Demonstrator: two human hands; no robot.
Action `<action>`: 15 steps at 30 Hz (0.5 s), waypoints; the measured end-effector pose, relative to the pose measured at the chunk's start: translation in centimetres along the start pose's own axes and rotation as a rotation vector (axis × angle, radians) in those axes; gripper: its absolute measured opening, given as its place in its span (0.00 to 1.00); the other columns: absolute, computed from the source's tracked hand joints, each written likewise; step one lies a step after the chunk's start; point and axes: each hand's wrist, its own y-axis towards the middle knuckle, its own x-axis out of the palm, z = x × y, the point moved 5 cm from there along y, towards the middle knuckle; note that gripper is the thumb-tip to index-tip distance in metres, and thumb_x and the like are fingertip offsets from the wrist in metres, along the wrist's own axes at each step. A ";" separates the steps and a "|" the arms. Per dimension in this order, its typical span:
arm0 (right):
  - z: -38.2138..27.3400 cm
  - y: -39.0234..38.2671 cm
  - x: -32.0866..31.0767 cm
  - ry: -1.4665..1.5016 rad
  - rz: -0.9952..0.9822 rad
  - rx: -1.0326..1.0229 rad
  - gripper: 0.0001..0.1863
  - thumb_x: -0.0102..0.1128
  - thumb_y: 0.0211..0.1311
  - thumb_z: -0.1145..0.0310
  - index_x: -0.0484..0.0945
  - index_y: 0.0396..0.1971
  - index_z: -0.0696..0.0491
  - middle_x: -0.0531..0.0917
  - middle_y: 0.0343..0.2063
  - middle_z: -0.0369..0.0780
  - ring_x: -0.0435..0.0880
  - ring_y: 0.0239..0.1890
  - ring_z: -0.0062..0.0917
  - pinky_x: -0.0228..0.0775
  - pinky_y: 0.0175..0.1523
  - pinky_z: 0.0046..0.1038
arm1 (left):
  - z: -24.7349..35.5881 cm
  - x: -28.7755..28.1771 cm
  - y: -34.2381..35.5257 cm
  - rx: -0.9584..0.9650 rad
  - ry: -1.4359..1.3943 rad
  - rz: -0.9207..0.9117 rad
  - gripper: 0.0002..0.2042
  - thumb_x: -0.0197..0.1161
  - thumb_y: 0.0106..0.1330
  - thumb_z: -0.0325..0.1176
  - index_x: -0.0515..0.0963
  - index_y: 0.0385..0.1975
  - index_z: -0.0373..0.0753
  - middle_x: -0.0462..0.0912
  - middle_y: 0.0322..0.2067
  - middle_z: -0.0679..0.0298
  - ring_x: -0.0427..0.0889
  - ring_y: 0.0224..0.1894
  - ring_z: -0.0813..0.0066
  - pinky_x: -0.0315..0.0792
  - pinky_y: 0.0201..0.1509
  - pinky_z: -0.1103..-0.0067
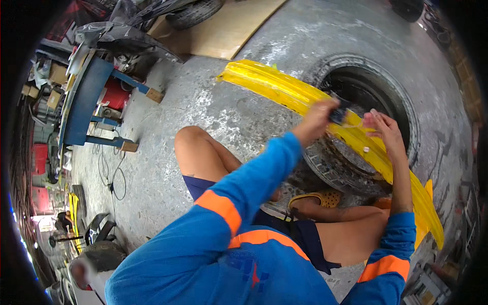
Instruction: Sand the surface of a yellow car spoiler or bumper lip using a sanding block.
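Observation:
A long yellow curved panel (pixel 274 87), like a vehicle bumper, lies slantwise across a tire (pixel 406 109) on the floor in front of me. My left hand (pixel 319 116) is closed around a small dark object (pixel 338 110) just over the panel; motion blur hides its kind. My right hand (pixel 387 131) is above the panel too, its fingers bent together beside a pinkish spot at their tips. A thin pale line seems to run between the two hands. What the right fingers hold is too small to make out. A small whitish piece (pixel 366 149) sits on the panel.
I sit low on the grey concrete floor (pixel 213 96), a yellow clog (pixel 321 199) by the tire. To the left stands a blue bench (pixel 84 96) with cables (pixel 121 178) near it. A plywood sheet (pixel 229 30) lies at the back.

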 end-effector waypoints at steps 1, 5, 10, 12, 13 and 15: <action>-0.1 1.9 0.5 -0.280 0.080 -0.220 0.29 0.60 0.75 0.47 0.82 0.54 0.61 0.89 0.47 0.43 0.87 0.51 0.32 0.77 0.60 0.31 | 5.1 -3.2 -1.0 0.269 0.530 0.211 0.09 0.62 0.76 0.35 0.85 0.37 0.37 0.86 0.34 0.63 0.86 0.37 0.72 0.80 0.46 0.72; 4.0 7.3 2.3 -0.888 0.349 -0.407 0.39 0.63 0.65 0.32 0.83 0.54 0.57 0.88 0.45 0.50 0.86 0.53 0.42 0.76 0.58 0.41 | 19.7 -9.1 -4.6 0.916 1.455 0.062 0.09 0.64 0.72 0.31 0.86 0.46 0.38 0.88 0.41 0.55 0.86 0.45 0.56 0.80 0.52 0.66; 6.0 10.7 2.1 -1.180 0.228 -0.156 0.45 0.60 0.56 0.21 0.87 0.32 0.58 0.87 0.34 0.57 0.87 0.42 0.52 0.77 0.50 0.50 | 22.0 -13.2 -3.5 0.849 2.094 -0.316 0.13 0.60 0.72 0.28 0.84 0.52 0.39 0.85 0.50 0.53 0.83 0.52 0.50 0.77 0.60 0.62; 6.1 11.0 2.2 -1.179 0.227 -0.136 0.45 0.60 0.55 0.21 0.87 0.30 0.58 0.87 0.32 0.57 0.87 0.41 0.52 0.77 0.49 0.50 | 20.8 -14.8 -2.7 0.800 2.121 -0.383 0.14 0.58 0.73 0.27 0.84 0.54 0.39 0.85 0.54 0.52 0.84 0.53 0.51 0.78 0.61 0.63; 6.2 11.3 2.5 -1.168 0.195 -0.162 0.46 0.60 0.55 0.20 0.87 0.28 0.58 0.87 0.31 0.56 0.88 0.40 0.51 0.78 0.48 0.50 | 20.1 -16.0 -2.3 0.695 2.073 -0.387 0.14 0.57 0.73 0.27 0.84 0.55 0.38 0.84 0.54 0.52 0.84 0.54 0.51 0.78 0.61 0.64; 6.9 11.7 2.8 -1.201 0.219 -0.142 0.46 0.60 0.54 0.20 0.87 0.28 0.58 0.87 0.31 0.56 0.87 0.39 0.52 0.78 0.48 0.50 | 18.8 -18.8 -1.8 0.417 2.063 -0.326 0.15 0.59 0.72 0.27 0.83 0.56 0.37 0.84 0.56 0.51 0.84 0.57 0.51 0.79 0.62 0.66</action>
